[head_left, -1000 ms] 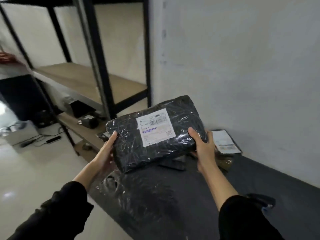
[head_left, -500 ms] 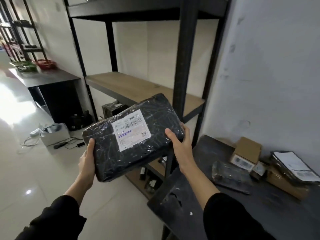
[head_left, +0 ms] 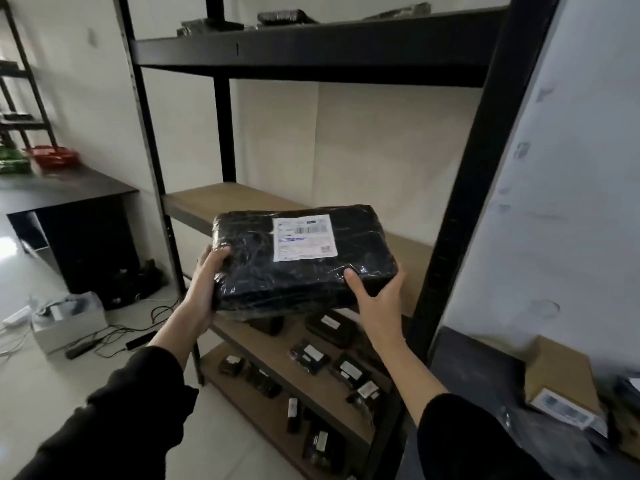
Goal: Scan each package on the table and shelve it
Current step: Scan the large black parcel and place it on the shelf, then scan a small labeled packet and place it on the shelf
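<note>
Now my left hand (head_left: 204, 282) and right hand (head_left: 377, 299) clasp one black labelled package (head_left: 301, 261), moved from worktop (head_left: 467, 368) to the shelf's (head_left: 194, 202) front edge.

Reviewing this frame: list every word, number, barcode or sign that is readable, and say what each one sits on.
No text can be read here.
White label on the black package held in both hands: barcode and blue lines, too blurred to read.
White labels on the small parcels on the lower shelves: too small to read.
Label on the cardboard box at the right: blurred.
</note>
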`<state>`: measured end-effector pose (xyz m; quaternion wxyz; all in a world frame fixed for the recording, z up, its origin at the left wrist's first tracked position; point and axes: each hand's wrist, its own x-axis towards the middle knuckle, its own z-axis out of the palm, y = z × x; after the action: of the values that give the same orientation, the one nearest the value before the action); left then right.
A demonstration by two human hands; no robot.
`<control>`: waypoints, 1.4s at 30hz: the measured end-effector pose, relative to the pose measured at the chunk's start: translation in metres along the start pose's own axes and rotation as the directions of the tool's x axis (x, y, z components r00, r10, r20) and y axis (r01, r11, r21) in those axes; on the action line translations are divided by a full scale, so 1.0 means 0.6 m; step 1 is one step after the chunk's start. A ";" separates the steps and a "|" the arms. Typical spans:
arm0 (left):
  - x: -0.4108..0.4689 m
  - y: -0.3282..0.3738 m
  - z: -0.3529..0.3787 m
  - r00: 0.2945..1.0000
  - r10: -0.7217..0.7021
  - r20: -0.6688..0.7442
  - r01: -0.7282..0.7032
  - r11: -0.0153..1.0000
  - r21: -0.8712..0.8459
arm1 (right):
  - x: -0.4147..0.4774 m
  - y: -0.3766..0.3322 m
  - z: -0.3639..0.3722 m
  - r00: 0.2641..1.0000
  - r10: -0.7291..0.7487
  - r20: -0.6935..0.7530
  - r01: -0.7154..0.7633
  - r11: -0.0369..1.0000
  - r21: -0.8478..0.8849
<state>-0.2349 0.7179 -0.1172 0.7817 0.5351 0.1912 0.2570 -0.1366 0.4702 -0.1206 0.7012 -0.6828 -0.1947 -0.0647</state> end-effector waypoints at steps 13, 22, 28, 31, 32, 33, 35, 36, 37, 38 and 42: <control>0.277 -0.032 0.126 0.990 0.096 0.099 -0.117 0.964 0.239 | 0.132 0.065 0.084 0.888 -0.458 -0.031 0.191 0.430 -0.882; 0.345 -0.061 0.189 0.862 0.162 0.480 -0.488 0.519 0.702 | 0.192 0.098 0.055 0.885 -0.465 -0.001 0.056 0.109 -0.992; 0.315 -0.121 0.149 0.691 0.160 0.705 -0.723 0.132 0.678 | 0.231 0.102 0.048 0.905 -0.413 -0.107 -0.065 0.114 -0.991; 0.327 -0.120 0.137 0.536 0.125 0.835 -0.841 -0.011 0.542 | 0.250 0.102 0.039 0.936 -0.339 -0.099 -0.069 0.100 -0.993; 0.328 -0.121 0.134 0.489 0.123 0.864 -0.866 -0.050 0.498 | 0.258 0.101 0.034 0.949 -0.302 -0.089 -0.063 0.093 -0.994; 0.328 -0.120 0.132 0.465 0.123 0.877 -0.877 -0.071 0.475 | 0.266 0.099 0.029 0.960 -0.269 -0.079 -0.059 0.083 -0.995; 0.329 -0.120 0.131 0.465 0.130 0.876 -0.876 -0.076 0.476 | 0.278 0.096 0.022 0.968 -0.241 -0.075 -0.059 0.072 -0.996; 0.328 -0.119 0.131 0.474 0.129 0.871 -0.872 -0.070 0.484 | 0.280 0.095 0.023 0.968 -0.239 -0.077 -0.062 0.072 -0.995; 0.327 -0.117 0.133 0.481 0.121 0.868 -0.869 -0.067 0.491 | 0.278 0.095 0.025 0.968 -0.238 -0.082 -0.065 0.077 -0.995; 0.325 -0.115 0.134 0.484 0.112 0.868 -0.868 -0.067 0.493 | 0.273 0.096 0.030 0.967 -0.240 -0.085 -0.067 0.085 -0.994; 0.307 -0.112 0.139 0.546 0.083 0.834 -0.836 -0.020 0.549 | 0.217 0.100 0.052 0.941 -0.335 -0.039 0.041 0.228 -0.973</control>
<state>-0.0275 0.7481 -0.1546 0.1281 0.9652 -0.1569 0.1655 -0.0018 0.5271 -0.1301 0.1427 -0.9244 -0.1098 -0.3362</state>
